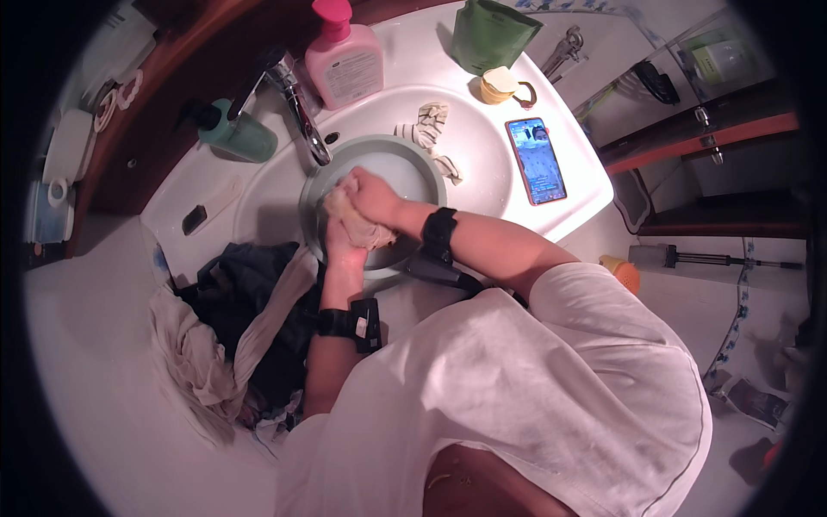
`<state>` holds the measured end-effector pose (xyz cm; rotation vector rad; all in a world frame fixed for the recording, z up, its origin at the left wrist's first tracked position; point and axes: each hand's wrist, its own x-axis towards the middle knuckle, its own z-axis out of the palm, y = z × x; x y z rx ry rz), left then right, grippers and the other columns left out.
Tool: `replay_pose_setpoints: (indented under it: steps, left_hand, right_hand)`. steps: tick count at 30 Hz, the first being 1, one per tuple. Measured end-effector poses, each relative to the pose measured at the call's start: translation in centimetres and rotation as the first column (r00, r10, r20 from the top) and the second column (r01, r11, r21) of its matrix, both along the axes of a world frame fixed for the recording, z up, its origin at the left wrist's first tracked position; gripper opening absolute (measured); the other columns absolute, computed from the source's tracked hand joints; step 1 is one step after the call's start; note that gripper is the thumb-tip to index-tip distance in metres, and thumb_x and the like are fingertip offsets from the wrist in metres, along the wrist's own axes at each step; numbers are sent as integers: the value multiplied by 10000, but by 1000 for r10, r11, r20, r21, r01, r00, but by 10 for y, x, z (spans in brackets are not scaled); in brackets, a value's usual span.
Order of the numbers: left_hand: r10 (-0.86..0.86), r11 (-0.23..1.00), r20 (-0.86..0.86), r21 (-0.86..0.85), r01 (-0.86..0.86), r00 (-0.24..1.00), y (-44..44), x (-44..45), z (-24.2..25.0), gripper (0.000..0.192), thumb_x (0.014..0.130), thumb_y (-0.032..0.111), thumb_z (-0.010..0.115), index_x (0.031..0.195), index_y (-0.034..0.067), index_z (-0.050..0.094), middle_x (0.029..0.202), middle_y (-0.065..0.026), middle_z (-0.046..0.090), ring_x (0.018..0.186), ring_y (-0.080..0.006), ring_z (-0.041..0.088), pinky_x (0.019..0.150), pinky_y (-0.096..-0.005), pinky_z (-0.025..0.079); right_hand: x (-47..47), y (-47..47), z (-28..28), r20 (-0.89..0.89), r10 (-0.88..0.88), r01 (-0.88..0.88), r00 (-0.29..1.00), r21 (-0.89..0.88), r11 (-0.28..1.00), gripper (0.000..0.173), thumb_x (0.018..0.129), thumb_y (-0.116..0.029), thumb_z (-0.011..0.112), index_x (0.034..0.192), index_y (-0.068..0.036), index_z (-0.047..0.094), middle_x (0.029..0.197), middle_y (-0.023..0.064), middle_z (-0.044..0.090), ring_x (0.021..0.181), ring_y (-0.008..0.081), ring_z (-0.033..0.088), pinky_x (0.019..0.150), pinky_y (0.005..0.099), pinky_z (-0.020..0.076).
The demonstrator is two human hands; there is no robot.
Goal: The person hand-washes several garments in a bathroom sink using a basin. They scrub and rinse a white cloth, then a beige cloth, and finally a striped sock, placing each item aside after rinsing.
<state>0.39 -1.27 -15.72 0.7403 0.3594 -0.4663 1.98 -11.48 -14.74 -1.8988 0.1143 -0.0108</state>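
Note:
Both my hands grip a wet, light beige cloth (363, 226) over a grey-green round basin (439, 174) that stands in the white sink. My left hand (345, 242) holds the cloth from below, its fingers partly hidden by it. My right hand (371, 197) is closed on the cloth's upper part, a little above and to the right. Whitish water (400, 174) shows in the basin. A striped cloth (426, 129) lies crumpled on the sink bowl, beside the basin's upper right rim. The chrome faucet (310, 132) reaches to the basin's upper left rim.
A pink pump bottle (345, 64), a green pump bottle (245, 139) and a green pouch (491, 39) stand around the sink. A lit phone (537, 161) lies on the right ledge, below a small yellow cup (497, 87). A brush (210, 210) and piled dark and pale clothes (252, 278) are at left.

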Motion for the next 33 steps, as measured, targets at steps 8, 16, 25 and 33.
replay_pose_setpoints:
  steps: [8,16,25,33]
  left_hand:
    - [-59,990,-45,-128,53,997,17,7,-6,402,926,391,381,1184,96,470,1155,-41,522,1027,-180,514,873,-334,416]
    - [16,997,-157,-75,-28,987,9,-3,3,467,896,516,365,1126,130,490,1086,-22,532,950,-185,513,797,-354,429]
    - [111,993,-319,64,-96,941,18,3,-30,440,871,512,442,1177,197,460,1154,-28,518,1018,-217,532,803,-414,447]
    - [7,962,-126,-270,-41,992,20,5,-33,390,879,501,419,1038,156,510,994,-19,554,804,-181,558,595,-320,455]
  right_hand:
    - [-37,36,43,295,183,-135,938,-177,975,164,808,-173,504,793,-15,549,786,208,591,774,409,558,682,465,448]
    - [-12,33,66,2,-76,72,997,-354,932,313,840,-283,446,772,-11,585,798,212,595,766,396,566,712,463,444]
    - [-15,33,72,-59,125,-138,990,-376,916,324,838,-317,455,804,-35,609,814,217,605,801,406,568,732,484,445]
    - [-14,32,60,171,386,-283,906,-434,856,319,819,-264,419,787,-8,607,815,227,603,787,407,565,728,483,440]
